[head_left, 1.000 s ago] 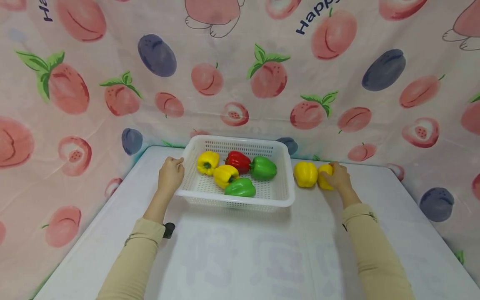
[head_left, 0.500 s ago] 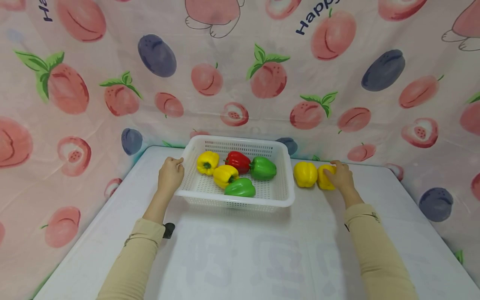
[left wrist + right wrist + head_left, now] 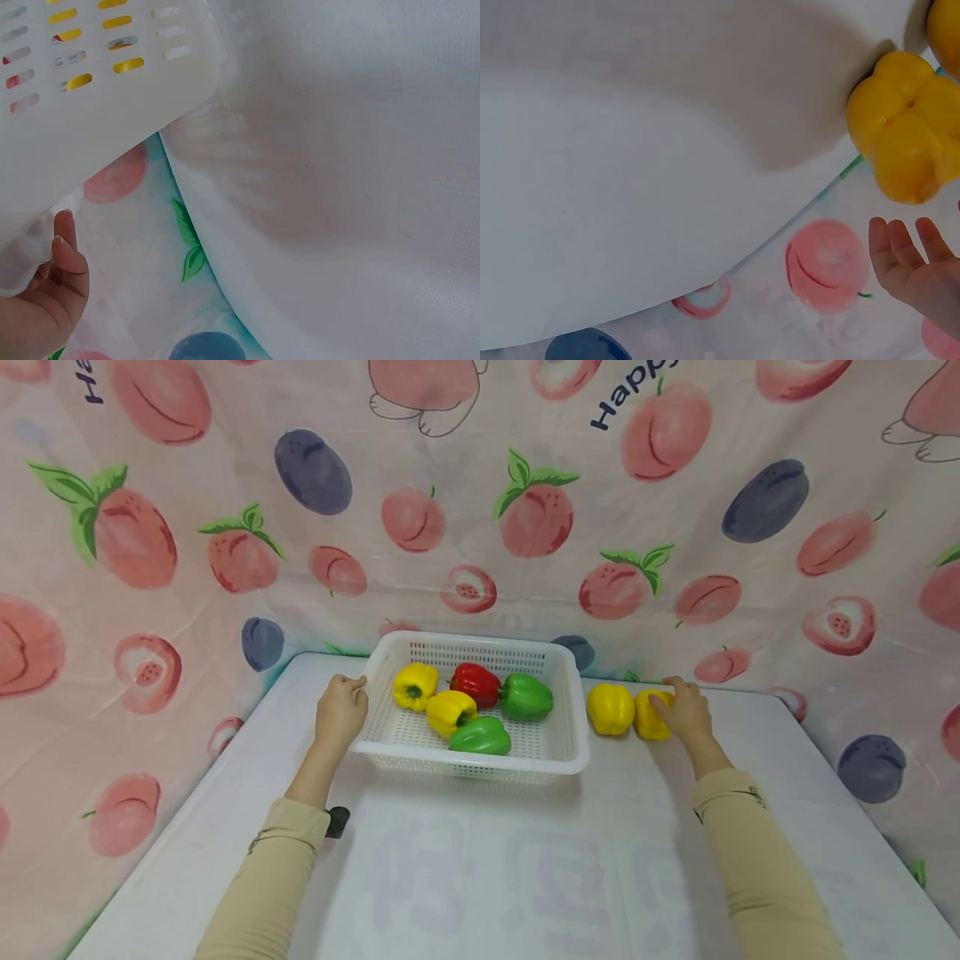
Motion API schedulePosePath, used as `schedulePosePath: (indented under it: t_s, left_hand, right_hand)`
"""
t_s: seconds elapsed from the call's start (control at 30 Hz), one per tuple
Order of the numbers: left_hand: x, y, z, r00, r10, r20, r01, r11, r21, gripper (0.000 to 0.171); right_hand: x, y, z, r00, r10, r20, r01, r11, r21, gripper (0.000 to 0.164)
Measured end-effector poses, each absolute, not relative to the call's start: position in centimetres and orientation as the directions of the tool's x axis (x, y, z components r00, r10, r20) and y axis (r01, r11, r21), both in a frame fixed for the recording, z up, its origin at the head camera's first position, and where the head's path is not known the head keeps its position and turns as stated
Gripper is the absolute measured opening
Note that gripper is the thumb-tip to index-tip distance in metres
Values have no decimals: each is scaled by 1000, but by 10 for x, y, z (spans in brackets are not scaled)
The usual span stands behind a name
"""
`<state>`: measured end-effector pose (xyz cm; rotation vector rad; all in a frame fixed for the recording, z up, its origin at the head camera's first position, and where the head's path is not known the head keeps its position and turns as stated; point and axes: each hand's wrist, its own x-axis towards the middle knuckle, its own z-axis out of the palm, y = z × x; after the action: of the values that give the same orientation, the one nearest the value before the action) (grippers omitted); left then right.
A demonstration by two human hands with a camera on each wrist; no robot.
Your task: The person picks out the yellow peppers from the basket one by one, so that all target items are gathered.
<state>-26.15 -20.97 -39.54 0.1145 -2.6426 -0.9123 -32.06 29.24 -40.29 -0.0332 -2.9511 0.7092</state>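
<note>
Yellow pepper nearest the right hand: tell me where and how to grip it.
Probably pinch the yellow pepper across its bulging front and back, coming from the right and slightly above: the other pepper crowds its left side, while the right hand is at its right.

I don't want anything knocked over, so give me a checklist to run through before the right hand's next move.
1. Basket upright on the table: ok.
2. Left hand at the basket's left rim: ok.
3. Firmness of that hand's hold: cannot tell.
4. Right hand gripping the outer yellow pepper: not ok; the right wrist view shows a gap between fingertips and pepper.
5. Straight path along the table from that pepper to the basket: not ok; the inner yellow pepper stands between.
6. Room inside the basket: ok; bare bottom shows around the five peppers.
</note>
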Motion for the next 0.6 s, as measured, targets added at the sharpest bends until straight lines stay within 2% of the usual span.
schedulePosePath:
  t_s: [0.33,0.6]
  left_hand:
    - [-260,-209,-395,-939,-192,286,21,797,604,34]
    - [-261,-209,-393,-938,-194,286,18,798,602,35]
  right_hand:
    - [-326,284,-399,-975,31,221,-70,898,-435,43]
    - [-328,266,-390,-939,-37,341,-191,883,-430,37]
